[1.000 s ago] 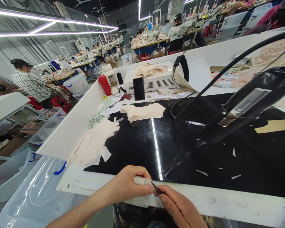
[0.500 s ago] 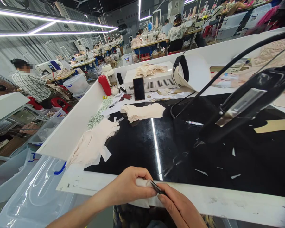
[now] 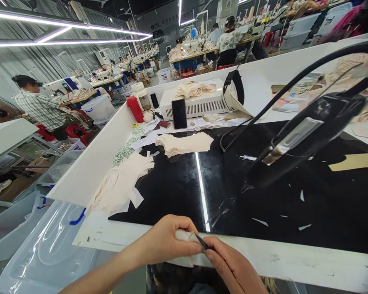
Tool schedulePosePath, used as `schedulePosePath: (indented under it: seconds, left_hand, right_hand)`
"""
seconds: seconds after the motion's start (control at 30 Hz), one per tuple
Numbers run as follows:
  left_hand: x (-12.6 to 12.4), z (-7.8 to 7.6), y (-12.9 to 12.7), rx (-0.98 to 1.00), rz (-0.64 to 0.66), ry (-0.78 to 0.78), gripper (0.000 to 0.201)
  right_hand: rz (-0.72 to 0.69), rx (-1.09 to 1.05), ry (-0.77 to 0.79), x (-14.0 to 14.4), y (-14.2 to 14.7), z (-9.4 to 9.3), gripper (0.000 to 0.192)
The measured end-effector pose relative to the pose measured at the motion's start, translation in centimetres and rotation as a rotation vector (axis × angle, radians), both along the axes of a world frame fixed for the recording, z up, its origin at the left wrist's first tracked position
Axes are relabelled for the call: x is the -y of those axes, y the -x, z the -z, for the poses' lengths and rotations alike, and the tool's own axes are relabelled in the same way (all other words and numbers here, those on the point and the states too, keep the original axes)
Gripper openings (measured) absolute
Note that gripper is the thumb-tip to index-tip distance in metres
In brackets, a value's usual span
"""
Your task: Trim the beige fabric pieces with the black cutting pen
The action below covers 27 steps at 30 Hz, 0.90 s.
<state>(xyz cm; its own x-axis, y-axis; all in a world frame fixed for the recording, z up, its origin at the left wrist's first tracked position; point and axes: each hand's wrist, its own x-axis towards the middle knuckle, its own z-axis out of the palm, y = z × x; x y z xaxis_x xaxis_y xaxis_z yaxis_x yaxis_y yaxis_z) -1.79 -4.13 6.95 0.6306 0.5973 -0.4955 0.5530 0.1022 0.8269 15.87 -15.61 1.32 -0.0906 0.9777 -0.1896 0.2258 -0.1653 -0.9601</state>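
Observation:
My left hand (image 3: 164,241) pinches a small piece of pale cream fabric (image 3: 184,236) at the near white edge of the worktable (image 3: 279,261). My right hand (image 3: 230,267) grips a thin dark pointed tool (image 3: 202,243), its tip touching the fabric beside my left thumb. Both hands hover just off the table's front edge, over my lap.
The black glossy tabletop (image 3: 178,188) carries a loose heap of cream fabric pieces (image 3: 119,183), a neat stack of the same (image 3: 184,143), a phone (image 3: 179,113) leaning on a white machine (image 3: 196,104), a red bottle (image 3: 135,109) and scattered scraps. A black hanging tool (image 3: 306,134) looms at right. Clear plastic bins (image 3: 49,253) sit lower left. Other people work behind.
My hands have barely shifted, still working the fabric with the tool tip. The black hanging tool at right has swung slightly left.

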Motion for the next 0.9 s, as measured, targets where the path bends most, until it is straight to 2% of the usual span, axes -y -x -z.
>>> schedulePosePath:
  seconds: [0.3, 0.53, 0.9]
  left_hand:
    - [0.1, -0.2, -0.1, -0.009, 0.015, -0.034, 0.018]
    - [0.3, 0.0, 0.1, -0.002, 0.023, -0.055, 0.015]
    - [0.1, 0.1, 0.2, -0.019, 0.044, -0.062, 0.016]
  right_hand:
    - [0.048, -0.031, -0.015, 0.2, 0.3, 0.5, 0.044]
    - [-0.001, -0.019, -0.029, 0.0, 0.5, 0.6, 0.046]
    - [0.032, 0.026, -0.056, 0.0, 0.7, 1.4, 0.044]
